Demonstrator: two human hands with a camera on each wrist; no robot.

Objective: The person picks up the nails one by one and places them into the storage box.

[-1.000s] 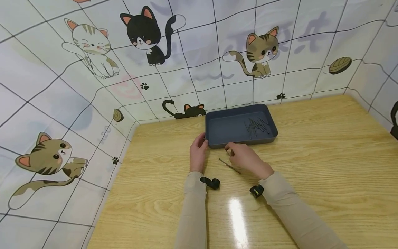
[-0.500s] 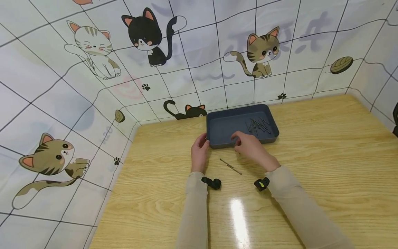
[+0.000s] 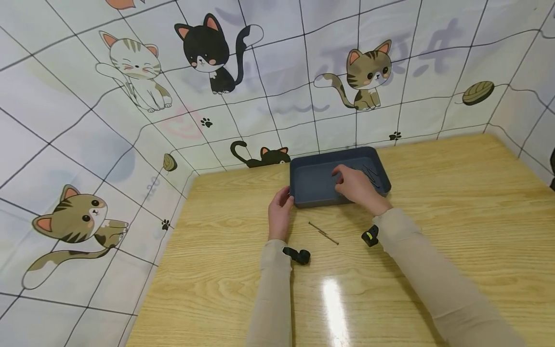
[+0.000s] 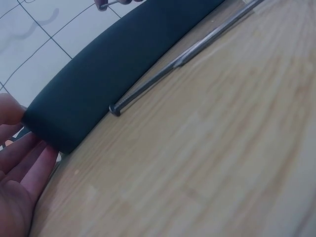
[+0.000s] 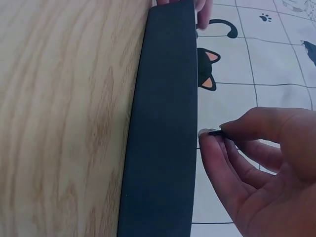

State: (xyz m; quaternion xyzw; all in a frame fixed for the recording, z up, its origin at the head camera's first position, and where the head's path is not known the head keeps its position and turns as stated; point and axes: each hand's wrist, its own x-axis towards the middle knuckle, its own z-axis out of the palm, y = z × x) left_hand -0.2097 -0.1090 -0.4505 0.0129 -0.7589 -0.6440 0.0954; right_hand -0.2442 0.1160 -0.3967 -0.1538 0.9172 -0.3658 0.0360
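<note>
A dark blue tray (image 3: 313, 182) stands on the wooden table near the back wall. My left hand (image 3: 279, 214) holds its front left corner between thumb and fingers; the left wrist view shows the fingers against the tray's wall. Over the tray, my right hand (image 3: 357, 188) pinches a nail (image 5: 216, 133) between thumb and forefinger, only a short dark part of it showing. Several nails (image 3: 371, 174) lie in the tray's right part, partly hidden behind the right hand. In front of the tray, two nails (image 3: 330, 238) lie nearly end to end on the table.
The wooden table (image 3: 217, 260) meets a wall sheet (image 3: 277, 111) printed with cartoon cats and grid lines, right behind the tray. Each wrist wears a small black camera, the left one (image 3: 299, 256) low over the table.
My right hand has lifted from the table in front of the tray and moved forward and right over it with a nail. The left hand has kept its place at the corner.
</note>
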